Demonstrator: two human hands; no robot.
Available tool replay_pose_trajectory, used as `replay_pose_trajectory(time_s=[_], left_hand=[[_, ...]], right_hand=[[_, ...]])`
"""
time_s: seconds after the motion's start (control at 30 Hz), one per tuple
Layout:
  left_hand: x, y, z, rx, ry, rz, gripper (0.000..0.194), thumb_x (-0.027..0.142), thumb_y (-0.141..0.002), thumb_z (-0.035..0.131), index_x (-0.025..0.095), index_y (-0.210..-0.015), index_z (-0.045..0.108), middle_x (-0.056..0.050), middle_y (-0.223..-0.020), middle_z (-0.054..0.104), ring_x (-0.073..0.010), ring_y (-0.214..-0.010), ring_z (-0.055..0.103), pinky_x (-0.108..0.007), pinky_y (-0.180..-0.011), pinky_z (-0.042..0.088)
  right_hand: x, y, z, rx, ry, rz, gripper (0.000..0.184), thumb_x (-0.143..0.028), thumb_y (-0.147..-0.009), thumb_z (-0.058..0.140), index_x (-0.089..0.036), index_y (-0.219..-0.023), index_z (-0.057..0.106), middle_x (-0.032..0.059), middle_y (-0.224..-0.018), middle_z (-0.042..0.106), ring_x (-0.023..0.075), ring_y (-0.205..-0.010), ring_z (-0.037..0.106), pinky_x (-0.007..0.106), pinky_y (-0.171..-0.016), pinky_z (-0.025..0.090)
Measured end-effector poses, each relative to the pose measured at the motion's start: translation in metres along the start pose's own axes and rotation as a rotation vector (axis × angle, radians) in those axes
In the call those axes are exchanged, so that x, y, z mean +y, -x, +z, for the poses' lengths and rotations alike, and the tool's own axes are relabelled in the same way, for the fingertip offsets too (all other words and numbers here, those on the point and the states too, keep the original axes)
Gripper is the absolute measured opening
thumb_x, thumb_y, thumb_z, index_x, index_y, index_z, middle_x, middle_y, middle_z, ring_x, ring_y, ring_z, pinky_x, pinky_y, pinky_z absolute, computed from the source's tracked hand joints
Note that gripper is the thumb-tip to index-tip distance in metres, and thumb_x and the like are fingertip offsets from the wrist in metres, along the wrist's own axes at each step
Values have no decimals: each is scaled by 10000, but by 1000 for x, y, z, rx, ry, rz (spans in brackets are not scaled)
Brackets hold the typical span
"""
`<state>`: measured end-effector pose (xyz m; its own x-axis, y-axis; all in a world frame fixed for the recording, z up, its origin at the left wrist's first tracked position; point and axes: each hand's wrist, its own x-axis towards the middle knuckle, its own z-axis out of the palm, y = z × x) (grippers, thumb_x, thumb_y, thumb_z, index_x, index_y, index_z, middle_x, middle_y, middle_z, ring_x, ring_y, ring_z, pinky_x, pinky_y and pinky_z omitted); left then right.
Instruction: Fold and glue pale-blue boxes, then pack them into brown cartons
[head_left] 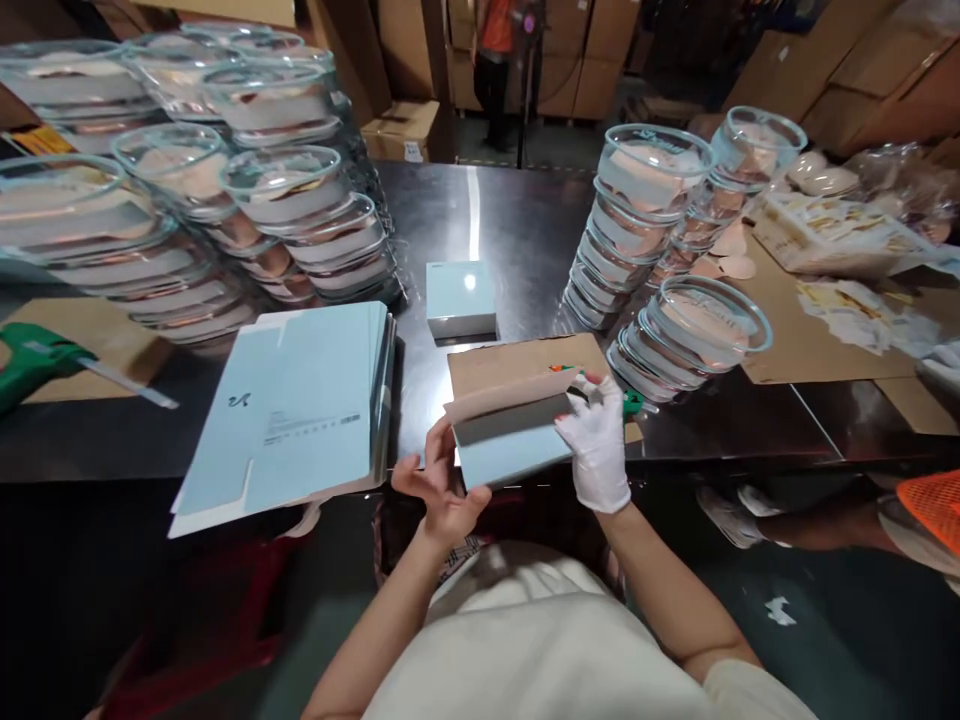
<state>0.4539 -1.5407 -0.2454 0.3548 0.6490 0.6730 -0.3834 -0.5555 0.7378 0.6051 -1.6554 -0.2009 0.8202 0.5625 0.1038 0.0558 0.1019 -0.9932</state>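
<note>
Both my hands hold a pale blue carton box point(510, 445) at the near edge of the dark table point(525, 230). My left hand point(439, 490), bare, grips its left end with curled fingers. My right hand point(600, 440) wears a white glove and clasps the box's right end, near its raised lid flap. The box hangs partly over a brown cardboard sheet point(517, 365). A stack of flat, unfolded blue cartons point(292, 410) lies just left of my left hand. One finished blue box point(461, 297) stands farther back on the table.
Stacks of clear round plastic containers stand at the back left point(225, 190) and to the right point(660, 220). A green tool point(34, 355) lies at the far left. Another person's leg and shoes point(750, 510) are at the right, someone stands at the back point(495, 60), and cardboard boxes point(405, 130) surround the table.
</note>
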Motion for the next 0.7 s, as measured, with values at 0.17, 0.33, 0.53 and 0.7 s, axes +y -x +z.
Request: replay_pose_trajectory(time_s=[0.17,0.33,0.53,0.7], left_hand=[[-8,-3,-25,-202,-232,135,424,514,-908,828,256,-1230,727,-84,-1151,677,-279,-1262,629,-390,-1054,524],[-9,-6,-23,-197,-198,97,479,612,-895,810,240,-1185,725,-73,-1110,646,-273,-1212,616,-396,-1084,478],[-17,-19,-4,-82,-249,166,366,554,-966,730,226,-1116,670,-56,-1037,631,-254,-1162,625,-402,-1023,502],[12,-12,-14,35,-321,24,353,543,-891,810,228,-1028,730,-44,-968,674,-273,-1205,635,-423,-1082,491]], right_hand=[[-11,-3,-47,15,247,147,513,-661,-964,620,-252,-1272,610,142,-1335,688,273,-1190,690,430,-1029,582],[-10,-12,-96,50,1194,566,532,-613,-933,659,-176,-1233,716,178,-1268,733,387,-1170,699,497,-1024,527],[8,-32,-104,-112,1266,747,455,-513,-905,725,-182,-1214,762,145,-1276,767,335,-1186,727,351,-927,525],[31,-33,-120,36,872,655,335,-493,-683,841,-187,-764,733,97,-850,776,297,-902,742,317,-741,516]])
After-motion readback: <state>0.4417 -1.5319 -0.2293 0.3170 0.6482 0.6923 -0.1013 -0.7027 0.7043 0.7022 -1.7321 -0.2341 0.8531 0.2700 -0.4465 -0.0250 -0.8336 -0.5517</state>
